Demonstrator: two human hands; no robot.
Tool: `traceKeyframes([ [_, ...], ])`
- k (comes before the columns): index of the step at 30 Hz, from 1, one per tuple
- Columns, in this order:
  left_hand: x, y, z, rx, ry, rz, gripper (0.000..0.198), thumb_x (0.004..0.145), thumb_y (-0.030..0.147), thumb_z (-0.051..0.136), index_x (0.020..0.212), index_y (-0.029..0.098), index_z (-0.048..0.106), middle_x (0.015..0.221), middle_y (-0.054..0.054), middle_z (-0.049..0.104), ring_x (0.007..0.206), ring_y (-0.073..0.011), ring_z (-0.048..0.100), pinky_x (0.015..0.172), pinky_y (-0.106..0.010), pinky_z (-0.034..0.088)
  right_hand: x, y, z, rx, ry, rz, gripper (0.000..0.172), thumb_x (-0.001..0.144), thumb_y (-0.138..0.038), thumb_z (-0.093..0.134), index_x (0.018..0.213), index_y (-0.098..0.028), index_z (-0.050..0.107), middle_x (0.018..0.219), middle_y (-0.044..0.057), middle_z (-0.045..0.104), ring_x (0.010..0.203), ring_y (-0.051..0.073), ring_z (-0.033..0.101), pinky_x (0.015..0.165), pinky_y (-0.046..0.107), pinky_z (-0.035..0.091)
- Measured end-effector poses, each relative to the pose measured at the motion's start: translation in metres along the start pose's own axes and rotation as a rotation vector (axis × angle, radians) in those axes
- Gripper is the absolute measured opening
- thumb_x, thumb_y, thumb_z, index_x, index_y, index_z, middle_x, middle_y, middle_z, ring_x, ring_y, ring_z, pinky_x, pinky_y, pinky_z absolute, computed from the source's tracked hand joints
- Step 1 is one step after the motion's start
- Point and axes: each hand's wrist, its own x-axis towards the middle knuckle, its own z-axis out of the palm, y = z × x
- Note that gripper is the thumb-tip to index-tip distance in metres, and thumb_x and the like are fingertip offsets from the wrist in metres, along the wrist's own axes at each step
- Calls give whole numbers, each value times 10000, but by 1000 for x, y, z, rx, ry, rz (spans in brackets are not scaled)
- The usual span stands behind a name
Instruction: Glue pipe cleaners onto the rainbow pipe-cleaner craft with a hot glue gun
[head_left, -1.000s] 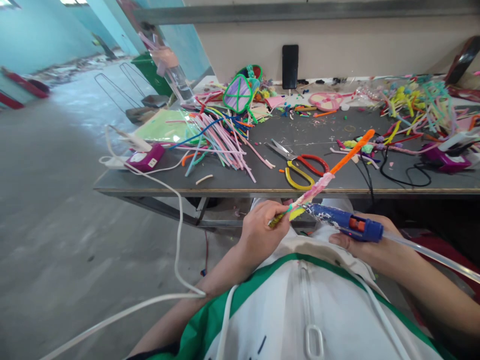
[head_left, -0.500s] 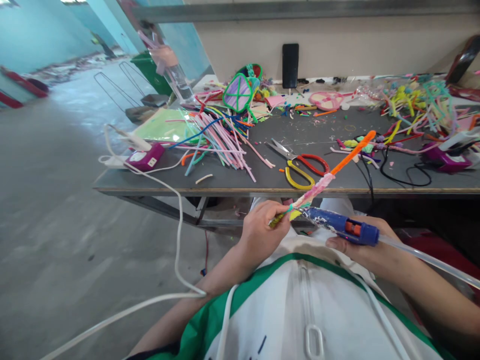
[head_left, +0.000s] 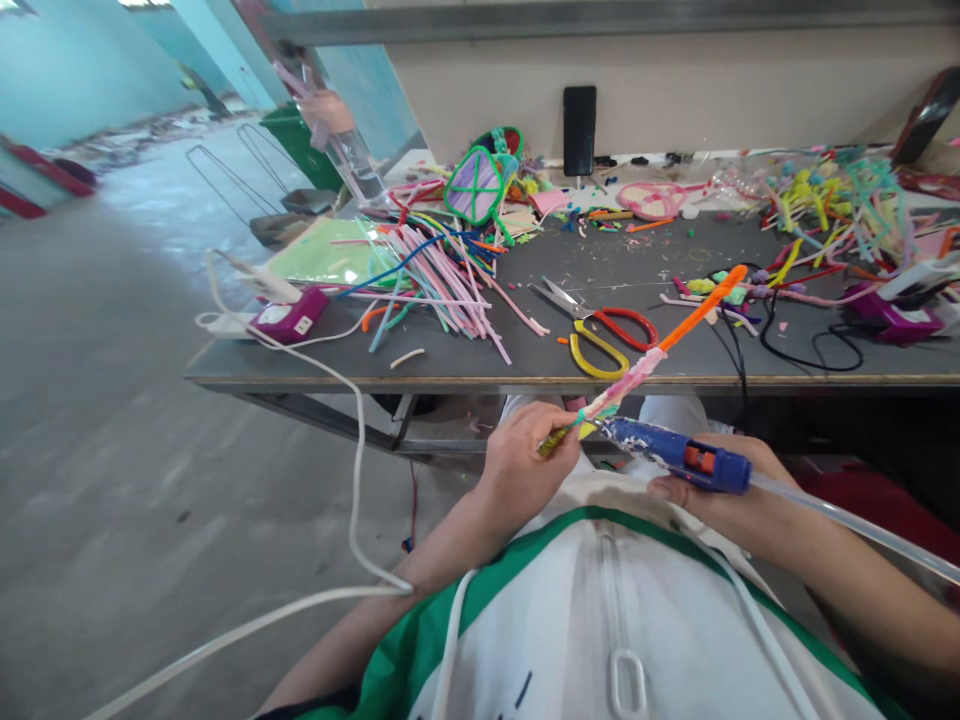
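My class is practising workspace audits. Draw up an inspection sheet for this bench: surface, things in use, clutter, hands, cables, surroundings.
Surface: grey table, scattered with small scraps.
Things in use: blue glue gun, its nozzle close to a fuzzy stick with an orange end; contact unclear.
Clutter: loose stems at left, a mixed pile at right, scissors near the front edge.
Hands: left hand pinches the stick; right hand holds the glue gun.
Cables: white cable hangs off the table beside the left forearm; black cable curls on top at right.
Surroundings: phone upright at the back, green bin beyond the table; other people, nothing seen.
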Motion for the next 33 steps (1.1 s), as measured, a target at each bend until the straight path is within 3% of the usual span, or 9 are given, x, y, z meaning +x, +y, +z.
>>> traceKeyframes([
  [13, 1, 1, 0, 12, -3, 11, 70, 754, 125, 637, 811, 163, 652, 736, -17, 697, 726, -126, 647, 716, -227, 518, 2, 5, -6, 7, 67, 53, 368, 640, -561, 628, 572, -203, 574, 528, -21, 540, 526, 159, 511, 472, 243, 390],
  [19, 1, 2, 0, 3, -2, 3, 77, 755, 127, 632, 810, 176, 656, 738, -16, 698, 715, -128, 650, 702, -232, 523, 4, 6, -11, -35, -28, 168, 394, 652, -595, 592, 602, -205, 586, 566, -7, 576, 574, 187, 558, 506, 262, 423],
  [23, 3, 2, -1, 18, -9, 10, 85, 760, 127, 622, 818, 175, 662, 735, -16, 702, 728, -132, 654, 712, -239, 529, 3, 8, -11, -26, -7, 155, 402, 656, -607, 589, 649, -207, 625, 605, 4, 611, 591, 195, 575, 541, 283, 458],
  [33, 2, 3, -1, 17, 10, 32, 87, 757, 123, 615, 812, 175, 657, 723, -11, 699, 720, -133, 657, 701, -241, 536, 3, 15, -12, -61, 106, 132, 450, 622, -665, 604, 557, -220, 594, 507, -11, 558, 510, 182, 553, 459, 262, 415],
])
